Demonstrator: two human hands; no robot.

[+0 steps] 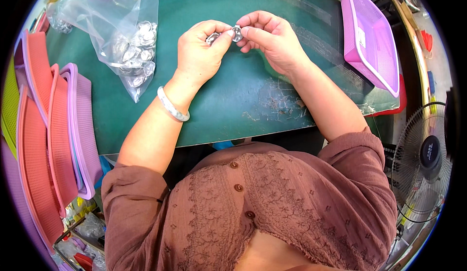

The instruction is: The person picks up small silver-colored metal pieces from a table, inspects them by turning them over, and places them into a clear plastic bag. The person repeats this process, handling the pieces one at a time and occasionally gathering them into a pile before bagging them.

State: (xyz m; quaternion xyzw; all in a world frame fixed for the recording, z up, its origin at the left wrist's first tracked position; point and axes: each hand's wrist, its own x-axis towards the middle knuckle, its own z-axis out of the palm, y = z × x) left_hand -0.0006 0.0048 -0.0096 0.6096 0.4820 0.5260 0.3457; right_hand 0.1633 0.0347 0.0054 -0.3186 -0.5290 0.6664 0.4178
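far out past the left hand (197, 52) there's a stack of pink and lilac mesh trays (53, 135), then closer in, just off its knuckles, a clear plastic bag (129, 37) full of shiny round metal pieces. the left hand itself is curled nearly closed, thumb and forefinger pinching one small silver disc (212, 38), bangle (171, 104) on that wrist. right next to it, fingertips almost touching, the right hand (272, 40) is pinched narrow around a second little silver round piece (237, 33), held up just above the green mat (233, 105). these bits look light, stiff and pretty slick, so i'd guess the rim is the spot to grip, edge on between fingertip pads, or they'd probably squirt out. beyond the right hand sits a tilted lilac basket (369, 37), and further out a fan (425, 159).
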